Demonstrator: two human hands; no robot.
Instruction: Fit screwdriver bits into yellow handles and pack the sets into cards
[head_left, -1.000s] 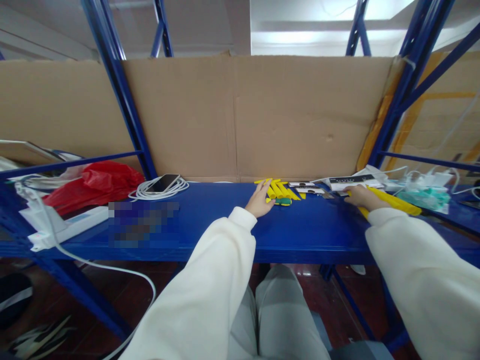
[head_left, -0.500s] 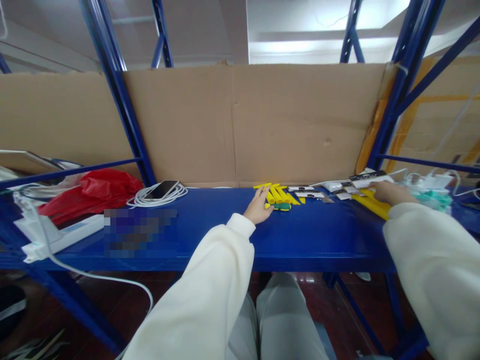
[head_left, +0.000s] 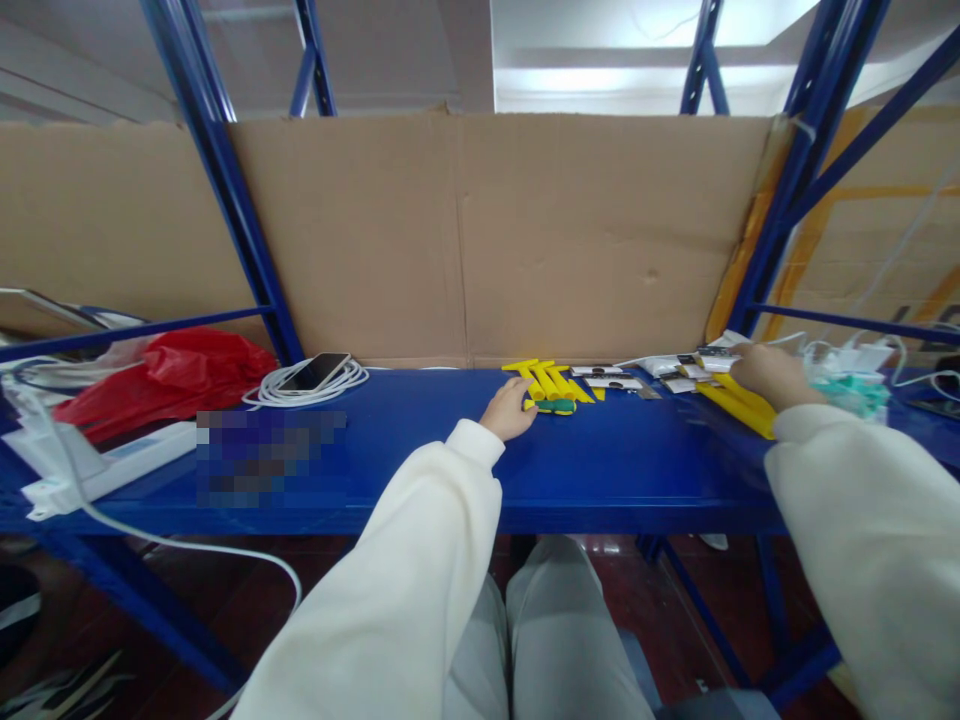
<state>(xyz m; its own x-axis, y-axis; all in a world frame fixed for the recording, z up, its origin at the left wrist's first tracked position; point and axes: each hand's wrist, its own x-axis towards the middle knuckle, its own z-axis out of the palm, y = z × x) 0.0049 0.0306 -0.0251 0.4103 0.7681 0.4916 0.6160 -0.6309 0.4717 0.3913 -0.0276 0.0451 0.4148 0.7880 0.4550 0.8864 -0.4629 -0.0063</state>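
Observation:
My left hand (head_left: 508, 408) is on the blue shelf top, its fingers bent but apart. Its fingertips are at the left end of a green-and-yellow handle (head_left: 556, 407), which looks like a screwdriver's. Just behind lie several yellow T-shaped plastic tools (head_left: 553, 382) in a slanted row. Flat black-and-white packets (head_left: 613, 383) lie to their right. My right hand (head_left: 776, 377) is curled at the right end of a pile of small packets (head_left: 694, 370), above a long yellow piece (head_left: 739, 405). Its fingertips are hidden, so what they grip cannot be made out.
At left are a red plastic bag (head_left: 172, 375), a white power strip (head_left: 142, 460) and a coiled white cable (head_left: 262, 392) with a phone (head_left: 319, 372) on it. A cardboard sheet (head_left: 465, 240) stands behind. White cables and a green bundle (head_left: 851, 392) sit at far right.
My left hand has drawn back a little from the yellow tools, and its fingers have bent. My right hand has shifted slightly over the packets and looks more curled. The view has shifted slightly.

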